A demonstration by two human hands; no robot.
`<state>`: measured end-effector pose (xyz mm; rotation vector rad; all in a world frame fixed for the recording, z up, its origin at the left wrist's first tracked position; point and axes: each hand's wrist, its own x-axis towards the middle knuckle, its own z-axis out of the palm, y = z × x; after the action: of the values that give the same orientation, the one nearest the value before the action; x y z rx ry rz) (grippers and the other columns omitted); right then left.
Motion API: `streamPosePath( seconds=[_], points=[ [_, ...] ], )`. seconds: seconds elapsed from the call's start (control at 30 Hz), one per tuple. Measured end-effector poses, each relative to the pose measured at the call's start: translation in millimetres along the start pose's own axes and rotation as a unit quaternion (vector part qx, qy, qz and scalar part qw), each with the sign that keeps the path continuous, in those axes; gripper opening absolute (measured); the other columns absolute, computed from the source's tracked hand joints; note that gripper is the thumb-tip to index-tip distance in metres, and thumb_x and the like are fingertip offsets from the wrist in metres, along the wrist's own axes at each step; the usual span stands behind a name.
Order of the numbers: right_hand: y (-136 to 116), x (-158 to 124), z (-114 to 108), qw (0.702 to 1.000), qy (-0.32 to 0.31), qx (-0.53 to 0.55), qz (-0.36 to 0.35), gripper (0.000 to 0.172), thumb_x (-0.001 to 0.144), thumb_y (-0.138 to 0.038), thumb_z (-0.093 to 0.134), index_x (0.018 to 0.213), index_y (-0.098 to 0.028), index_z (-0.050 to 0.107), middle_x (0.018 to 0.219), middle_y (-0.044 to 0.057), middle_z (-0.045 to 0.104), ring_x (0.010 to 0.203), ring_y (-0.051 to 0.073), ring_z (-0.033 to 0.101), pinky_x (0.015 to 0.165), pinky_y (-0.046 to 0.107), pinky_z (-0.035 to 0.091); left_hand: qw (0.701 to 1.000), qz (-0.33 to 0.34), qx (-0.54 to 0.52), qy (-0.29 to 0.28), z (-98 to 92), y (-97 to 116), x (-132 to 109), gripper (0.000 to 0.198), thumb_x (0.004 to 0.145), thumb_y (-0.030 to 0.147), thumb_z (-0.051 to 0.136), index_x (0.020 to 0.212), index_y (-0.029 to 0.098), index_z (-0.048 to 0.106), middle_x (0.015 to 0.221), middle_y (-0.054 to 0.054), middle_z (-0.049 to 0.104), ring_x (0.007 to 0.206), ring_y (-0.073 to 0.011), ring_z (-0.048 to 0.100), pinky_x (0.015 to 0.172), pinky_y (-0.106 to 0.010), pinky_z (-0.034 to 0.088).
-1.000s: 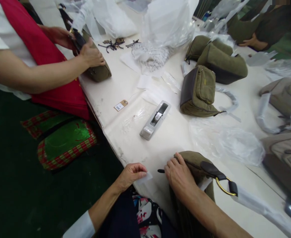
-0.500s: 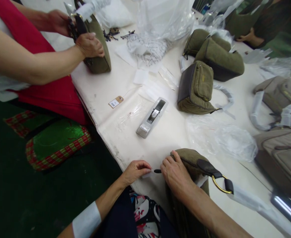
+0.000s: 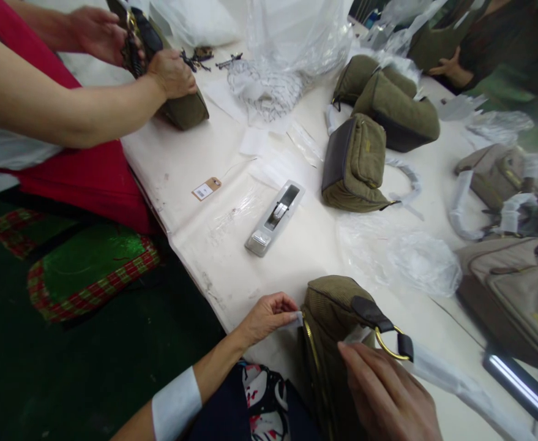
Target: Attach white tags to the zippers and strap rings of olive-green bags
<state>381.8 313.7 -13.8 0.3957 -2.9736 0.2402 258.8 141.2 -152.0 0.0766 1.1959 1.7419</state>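
Observation:
My left hand [image 3: 271,318] pinches a small white strip [image 3: 297,319] at the zip end of an olive corduroy handbag [image 3: 330,300]. The bag stands by the table's front edge, its gold-toothed zip [image 3: 314,352] running down the side facing left. My right hand [image 3: 385,392] is over the bag's right part, fingers stretched out, partly hiding it; its thumb does not show. White tissue [image 3: 359,334] shows just behind those fingertips. A dark leather tab with a gold ring [image 3: 395,343] joins the bag to its white-wrapped strap [image 3: 456,380].
A clear-and-grey tape dispenser [image 3: 275,217] and a brown hang tag [image 3: 207,188] lie ahead. Olive bags [image 3: 355,162], clear plastic [image 3: 401,257] and taupe bags [image 3: 511,288] occupy the right. At left, a co-worker's hands [image 3: 172,73] hold another olive bag.
My right hand has left the bag's zip end and moved right and nearer to me, uncovering the gold zip. My left hand, with the white strip, has moved right to the bag.

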Motion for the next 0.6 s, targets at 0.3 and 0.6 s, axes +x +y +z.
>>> streamPosePath(
  seconds=[0.3, 0.6],
  points=[
    [-7, -5, 22, 0.996, 0.016, 0.082, 0.033, 0.038, 0.087, -0.010, 0.042, 0.124, -0.014, 0.048, 0.104, 0.013, 0.064, 0.097, 0.021, 0.061, 0.080, 0.032, 0.053, 0.993, 0.001, 0.111, -0.033, 5.2, 26, 11, 0.019, 0.071, 0.029, 0.067, 0.081, 0.012, 0.066, 0.071, -0.001, 0.063, 0.065, -0.0104, 0.053, 0.065, -0.024, 0.041],
    [-20, 67, 39, 0.968, -0.219, -0.060, 0.108, 0.041, 0.078, 0.004, 0.036, 0.113, -0.005, 0.055, 0.121, 0.021, 0.054, 0.103, 0.024, 0.059, 0.076, 0.028, 0.055, 0.988, -0.001, 0.101, -0.114, -2.5, 38, 27, 0.019, 0.066, 0.024, 0.071, 0.078, 0.013, 0.061, 0.070, 0.001, 0.060, 0.065, -0.0103, 0.054, 0.066, -0.024, 0.042]
  ],
)
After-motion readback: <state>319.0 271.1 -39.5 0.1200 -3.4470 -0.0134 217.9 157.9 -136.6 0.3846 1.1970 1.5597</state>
